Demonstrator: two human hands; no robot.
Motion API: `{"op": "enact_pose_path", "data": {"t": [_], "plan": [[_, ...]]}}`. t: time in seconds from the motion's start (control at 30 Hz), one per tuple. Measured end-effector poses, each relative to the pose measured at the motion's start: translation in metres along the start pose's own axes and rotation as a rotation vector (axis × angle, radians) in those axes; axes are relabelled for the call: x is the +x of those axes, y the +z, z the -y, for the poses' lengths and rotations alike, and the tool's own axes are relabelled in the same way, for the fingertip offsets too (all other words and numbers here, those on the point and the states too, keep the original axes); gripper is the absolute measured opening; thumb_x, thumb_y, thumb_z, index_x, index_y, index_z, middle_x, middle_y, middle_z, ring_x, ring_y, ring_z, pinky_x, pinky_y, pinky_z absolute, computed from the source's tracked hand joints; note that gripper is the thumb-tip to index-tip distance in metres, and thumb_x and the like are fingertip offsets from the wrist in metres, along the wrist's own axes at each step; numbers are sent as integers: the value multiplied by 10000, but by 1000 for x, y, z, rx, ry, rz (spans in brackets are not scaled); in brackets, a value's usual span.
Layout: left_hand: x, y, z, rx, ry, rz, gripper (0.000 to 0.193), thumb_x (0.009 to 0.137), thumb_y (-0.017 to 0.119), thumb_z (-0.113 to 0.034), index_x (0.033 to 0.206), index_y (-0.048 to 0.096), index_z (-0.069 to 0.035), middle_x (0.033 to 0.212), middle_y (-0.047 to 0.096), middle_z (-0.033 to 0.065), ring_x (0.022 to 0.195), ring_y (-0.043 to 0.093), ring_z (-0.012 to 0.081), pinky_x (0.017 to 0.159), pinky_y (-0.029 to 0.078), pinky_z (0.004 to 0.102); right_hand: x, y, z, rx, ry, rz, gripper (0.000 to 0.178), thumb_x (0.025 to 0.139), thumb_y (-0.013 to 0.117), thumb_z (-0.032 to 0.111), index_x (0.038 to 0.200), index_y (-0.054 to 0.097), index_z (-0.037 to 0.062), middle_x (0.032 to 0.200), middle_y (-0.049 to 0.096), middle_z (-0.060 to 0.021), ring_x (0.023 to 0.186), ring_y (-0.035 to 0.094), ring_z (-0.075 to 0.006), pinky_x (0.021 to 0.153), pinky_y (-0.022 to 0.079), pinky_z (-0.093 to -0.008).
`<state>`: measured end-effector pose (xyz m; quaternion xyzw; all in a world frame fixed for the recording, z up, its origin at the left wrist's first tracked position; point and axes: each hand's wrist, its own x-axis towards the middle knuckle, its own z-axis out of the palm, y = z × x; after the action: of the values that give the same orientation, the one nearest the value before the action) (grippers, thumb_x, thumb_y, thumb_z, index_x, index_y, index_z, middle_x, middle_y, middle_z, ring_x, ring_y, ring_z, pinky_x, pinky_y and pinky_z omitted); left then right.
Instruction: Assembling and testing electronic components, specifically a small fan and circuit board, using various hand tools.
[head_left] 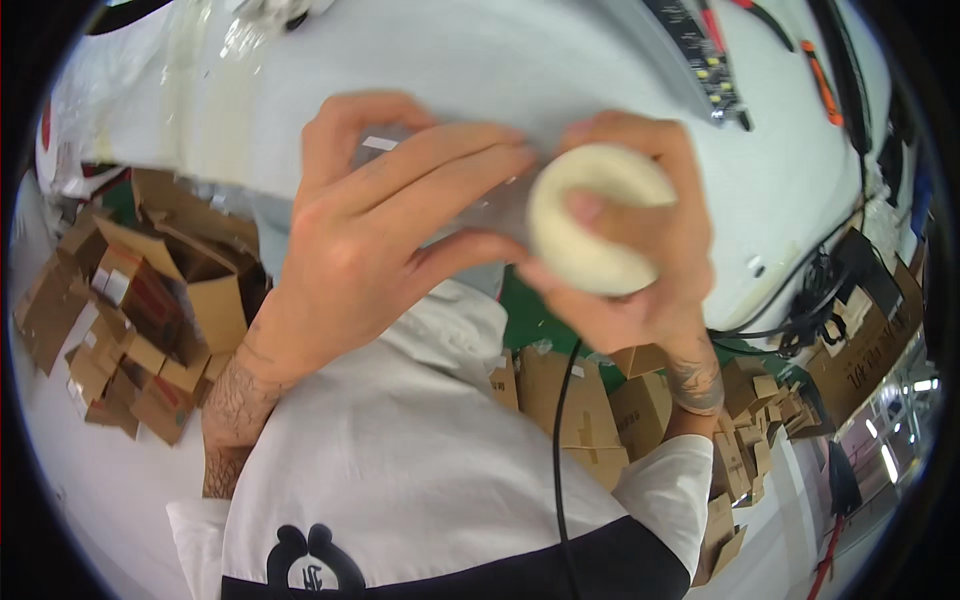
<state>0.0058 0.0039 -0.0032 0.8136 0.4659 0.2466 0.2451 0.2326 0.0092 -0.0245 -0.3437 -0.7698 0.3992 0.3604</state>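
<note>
Above the white table (480, 60), close to my body, my two hands are nearly touching. A thick cream-coloured roll of tape (548, 235) sits in my right hand (665, 235), whose fingers wrap round it and reach into its core. My left hand (365, 225) curves over a greyish, shiny flat thing (482, 212) with a small white strip on it. Most of that thing lies behind my fingers, so its kind does not show. Both hands are somewhat smeared by motion.
At the far right lie a dark circuit board strip (712, 70) and an orange-handled tool (822, 85). Black cables (795, 325) run along the right edge. Cardboard boxes stand on the floor at left (150, 310) and below the table (570, 400). Clear plastic wrap (110, 90) is at far left.
</note>
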Motion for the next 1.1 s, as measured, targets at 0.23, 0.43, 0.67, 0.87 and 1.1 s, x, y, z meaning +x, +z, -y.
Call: {"op": "enact_pose_path", "data": {"t": [0.23,0.43,0.67,0.87,1.1], "plan": [[-10,-3,-4,-22,-28,33,480,676,823,-230,1122,719,-87,1156,708,0,1007,545,278,921,441,373,-2,12,5,87,-7,-103,401,641,882,141,990,694,75,1092,613,-199,890,642,-324,686,551,-375],[-13,-6,-6,56,-93,79,512,670,826,-205,1143,698,-59,1182,698,17,1060,523,298,935,435,403,2,20,8,62,1,-221,373,635,871,138,951,682,75,1067,604,-181,876,632,-317,644,544,-354],[-11,0,-3,51,-85,63,492,688,821,-163,1150,693,-56,1196,693,15,1074,515,302,942,431,406,-2,14,1,78,-96,-144,355,644,862,140,934,666,76,1062,589,-173,887,624,-325,637,541,-352],[-12,-2,-4,32,-91,76,468,706,821,-149,1148,696,-59,1192,694,16,1074,517,306,944,432,406,3,17,0,96,-16,-230,362,649,866,142,938,659,74,1060,581,-182,898,615,-332,632,533,-358],[-14,-1,-3,53,-100,78,454,722,815,-205,1136,701,-56,1181,699,19,1073,521,307,949,431,409,-2,15,4,80,-77,-166,377,650,871,139,952,656,62,1051,579,-191,876,608,-331,633,529,-365]]}}
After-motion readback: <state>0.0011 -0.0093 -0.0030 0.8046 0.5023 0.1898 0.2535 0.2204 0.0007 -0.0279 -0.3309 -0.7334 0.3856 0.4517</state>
